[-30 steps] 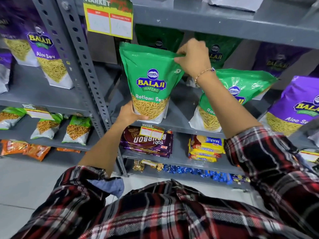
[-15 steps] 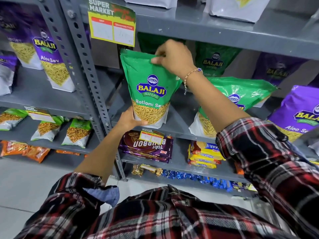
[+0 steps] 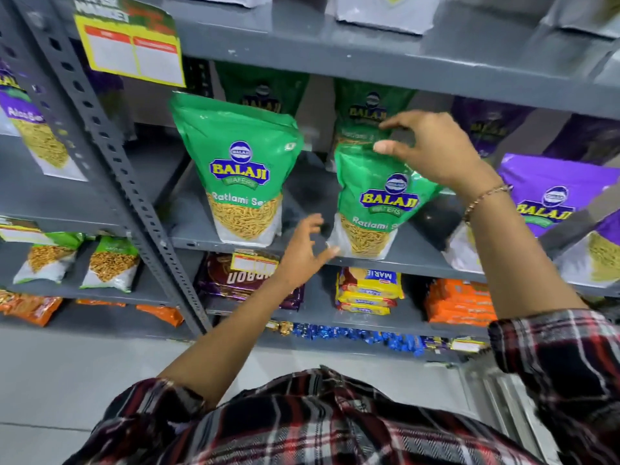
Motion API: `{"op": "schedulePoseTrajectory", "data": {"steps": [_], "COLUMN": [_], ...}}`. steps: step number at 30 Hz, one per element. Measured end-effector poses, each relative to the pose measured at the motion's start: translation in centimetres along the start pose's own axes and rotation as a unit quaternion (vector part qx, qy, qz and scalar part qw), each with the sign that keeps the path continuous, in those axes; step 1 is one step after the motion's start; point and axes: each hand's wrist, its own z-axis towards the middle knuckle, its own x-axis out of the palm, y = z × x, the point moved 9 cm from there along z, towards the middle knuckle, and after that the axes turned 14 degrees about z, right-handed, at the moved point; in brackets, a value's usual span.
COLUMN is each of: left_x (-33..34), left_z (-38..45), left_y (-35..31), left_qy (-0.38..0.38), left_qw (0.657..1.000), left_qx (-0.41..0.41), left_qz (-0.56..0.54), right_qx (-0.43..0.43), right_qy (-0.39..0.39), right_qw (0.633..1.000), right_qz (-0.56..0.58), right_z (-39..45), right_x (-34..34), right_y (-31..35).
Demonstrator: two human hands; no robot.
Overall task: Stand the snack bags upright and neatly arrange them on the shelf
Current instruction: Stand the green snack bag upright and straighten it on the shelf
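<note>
One green Balaji snack bag (image 3: 241,169) stands upright at the left of the grey shelf (image 3: 419,263), with no hand on it. To its right a second green bag (image 3: 372,203) stands almost upright. My right hand (image 3: 432,152) grips its top edge, thumb in front and fingers behind. My left hand (image 3: 303,251) is spread open by that bag's lower left corner, fingertips at the shelf's front edge. Two more green bags (image 3: 365,109) stand behind in shadow. A purple bag (image 3: 550,196) leans at the right, partly hidden by my right forearm.
A perforated grey post (image 3: 110,146) rises left of the shelf, with a yellow price sign (image 3: 131,52) hanging above. The upper shelf (image 3: 369,48) sits low over the bags. Biscuit packs (image 3: 369,290) and a brown Bourbon pack (image 3: 235,280) lie on the shelf below.
Both hands let go of the left green bag, which now stands alone. My right hand moved right and raised the second green bag from leaning. My left hand moved to its base.
</note>
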Motion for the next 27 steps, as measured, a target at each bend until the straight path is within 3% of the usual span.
{"op": "schedulePoseTrajectory", "data": {"steps": [5, 12, 17, 21, 27], "left_x": [4.2, 4.2, 4.3, 4.4, 4.3], "left_z": [3.1, 3.7, 3.6, 3.6, 3.3], "left_y": [-0.5, -1.5, -1.4, -1.3, -1.7], "left_qy": [0.077, 0.003, -0.003, 0.0, -0.014], "left_qw": [0.994, 0.996, 0.995, 0.994, 0.993], "left_qx": [-0.064, -0.077, -0.086, -0.091, -0.095], "left_qz": [-0.039, 0.046, 0.055, 0.055, 0.07], "right_qx": [-0.002, 0.012, 0.014, 0.053, 0.071], "right_qy": [0.023, -0.077, -0.066, -0.029, -0.048], "right_qw": [1.0, 0.996, 0.996, 0.998, 0.996], "right_qz": [-0.016, 0.042, 0.056, 0.005, 0.025], "right_z": [-0.2, 0.7, 0.9, -0.4, 0.0], "right_x": [0.2, -0.8, -1.0, -2.3, -3.4], "right_y": [-2.0, -2.6, -2.7, -5.9, -7.5]}}
